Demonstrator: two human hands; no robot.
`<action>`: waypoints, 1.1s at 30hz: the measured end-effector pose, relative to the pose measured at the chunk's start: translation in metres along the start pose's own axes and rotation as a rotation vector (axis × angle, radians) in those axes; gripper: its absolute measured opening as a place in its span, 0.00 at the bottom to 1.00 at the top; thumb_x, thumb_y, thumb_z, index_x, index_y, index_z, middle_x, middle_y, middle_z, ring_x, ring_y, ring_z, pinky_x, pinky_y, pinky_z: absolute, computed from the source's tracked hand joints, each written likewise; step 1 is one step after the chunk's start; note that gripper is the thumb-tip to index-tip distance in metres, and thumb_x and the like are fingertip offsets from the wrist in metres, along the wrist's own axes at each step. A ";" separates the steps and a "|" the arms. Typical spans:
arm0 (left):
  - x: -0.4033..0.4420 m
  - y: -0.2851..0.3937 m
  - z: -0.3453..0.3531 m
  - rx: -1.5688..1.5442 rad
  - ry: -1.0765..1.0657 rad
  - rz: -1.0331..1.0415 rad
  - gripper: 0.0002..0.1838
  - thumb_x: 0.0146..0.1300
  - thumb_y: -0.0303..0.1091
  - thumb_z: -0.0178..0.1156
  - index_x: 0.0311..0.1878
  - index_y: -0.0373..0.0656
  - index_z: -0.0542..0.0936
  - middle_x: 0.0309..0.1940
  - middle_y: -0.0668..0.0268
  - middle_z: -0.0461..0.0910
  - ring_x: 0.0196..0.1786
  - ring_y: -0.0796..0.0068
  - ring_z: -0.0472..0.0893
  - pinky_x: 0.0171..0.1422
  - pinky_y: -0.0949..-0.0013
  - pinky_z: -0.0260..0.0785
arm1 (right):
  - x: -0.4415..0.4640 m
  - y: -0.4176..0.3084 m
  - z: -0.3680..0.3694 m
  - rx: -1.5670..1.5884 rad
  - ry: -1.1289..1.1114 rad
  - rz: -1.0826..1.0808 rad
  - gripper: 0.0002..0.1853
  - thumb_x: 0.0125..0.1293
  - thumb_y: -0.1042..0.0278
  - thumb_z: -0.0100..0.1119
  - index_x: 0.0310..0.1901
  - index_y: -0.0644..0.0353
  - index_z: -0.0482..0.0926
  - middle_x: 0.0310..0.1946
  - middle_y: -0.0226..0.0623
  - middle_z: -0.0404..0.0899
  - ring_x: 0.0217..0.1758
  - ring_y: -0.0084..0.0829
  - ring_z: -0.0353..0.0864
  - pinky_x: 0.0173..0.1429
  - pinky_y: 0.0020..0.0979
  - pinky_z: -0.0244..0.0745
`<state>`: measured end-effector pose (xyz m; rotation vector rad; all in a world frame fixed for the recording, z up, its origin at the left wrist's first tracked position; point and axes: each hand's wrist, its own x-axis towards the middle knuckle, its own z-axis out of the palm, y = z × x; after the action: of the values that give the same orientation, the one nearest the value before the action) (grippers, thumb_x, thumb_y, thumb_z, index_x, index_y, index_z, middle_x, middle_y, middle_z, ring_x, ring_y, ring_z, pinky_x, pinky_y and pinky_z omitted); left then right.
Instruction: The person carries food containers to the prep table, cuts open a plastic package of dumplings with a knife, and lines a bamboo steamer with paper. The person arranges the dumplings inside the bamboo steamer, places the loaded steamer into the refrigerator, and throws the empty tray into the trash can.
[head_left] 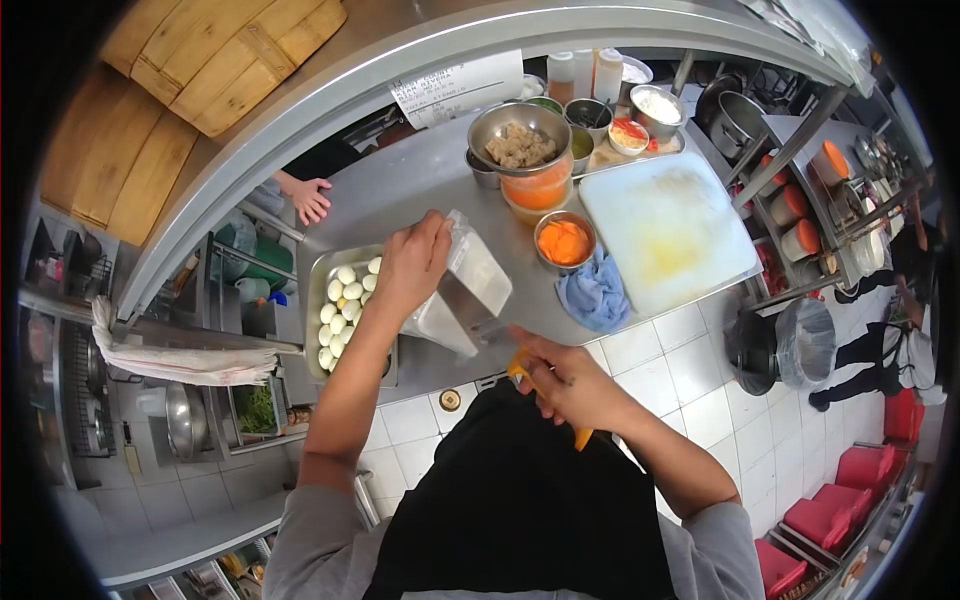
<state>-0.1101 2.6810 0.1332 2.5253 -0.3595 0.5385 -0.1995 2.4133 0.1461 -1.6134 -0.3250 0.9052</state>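
Observation:
My right hand [570, 385] is wrapped round the yellow handle of a knife [468, 308], whose wide blade points up and left across a clear plastic package [480, 270] with white contents. I cannot tell whether the blade is cutting into it or only lies against it. Fingers bent, my left hand [415, 262] grips the package by its upper left side. Just left of that forearm, a metal tray [318, 285] holds several peeled boiled eggs [338, 318]. To the right of the package stands a small metal bowl of sliced carrots [565, 242].
A blue cloth [594, 292] lies beside a white cutting board [665, 235]. Behind are a metal bowl of brownish food [520, 140], sauce bottles [606, 75] and small containers. Another person's hand [308, 198] rests at the table's far left edge. A metal shelf rail [290, 110] arches overhead.

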 end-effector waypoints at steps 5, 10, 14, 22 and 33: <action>0.003 -0.003 0.001 -0.106 0.007 -0.150 0.11 0.73 0.30 0.55 0.33 0.35 0.70 0.20 0.45 0.73 0.25 0.40 0.75 0.29 0.52 0.65 | -0.014 -0.001 -0.017 -0.076 -0.088 0.054 0.27 0.77 0.71 0.39 0.76 0.57 0.60 0.34 0.38 0.81 0.22 0.21 0.76 0.26 0.27 0.78; 0.009 -0.009 0.005 -0.143 0.060 -0.168 0.13 0.73 0.31 0.56 0.32 0.34 0.71 0.19 0.46 0.71 0.20 0.46 0.71 0.28 0.55 0.63 | -0.026 0.000 -0.024 -0.116 -0.191 0.165 0.27 0.77 0.68 0.39 0.77 0.52 0.60 0.33 0.37 0.81 0.22 0.21 0.76 0.27 0.27 0.79; 0.015 -0.035 0.020 -0.208 0.198 -0.173 0.13 0.73 0.31 0.55 0.32 0.34 0.73 0.18 0.57 0.70 0.18 0.66 0.69 0.26 0.61 0.64 | -0.026 -0.001 -0.034 -0.137 -0.184 0.174 0.27 0.77 0.66 0.41 0.77 0.48 0.61 0.34 0.36 0.80 0.22 0.21 0.75 0.28 0.25 0.78; -0.014 -0.055 0.011 -0.838 0.357 -0.643 0.14 0.77 0.36 0.51 0.36 0.38 0.76 0.21 0.71 0.68 0.18 0.79 0.70 0.18 0.71 0.60 | -0.112 -0.002 -0.127 -0.121 0.067 0.054 0.27 0.71 0.75 0.46 0.71 0.58 0.70 0.30 0.36 0.82 0.17 0.20 0.74 0.25 0.24 0.74; -0.163 -0.064 0.075 -0.968 0.159 -1.042 0.21 0.78 0.50 0.49 0.58 0.43 0.76 0.35 0.67 0.77 0.32 0.72 0.82 0.26 0.70 0.69 | -0.012 0.166 -0.263 -1.056 0.876 -0.095 0.23 0.67 0.69 0.59 0.65 0.53 0.74 0.40 0.56 0.78 0.43 0.58 0.80 0.47 0.52 0.77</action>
<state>-0.2091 2.7159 -0.0256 1.4081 0.6122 0.0731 -0.0665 2.1755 -0.0034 -2.7359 -0.2503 -0.2061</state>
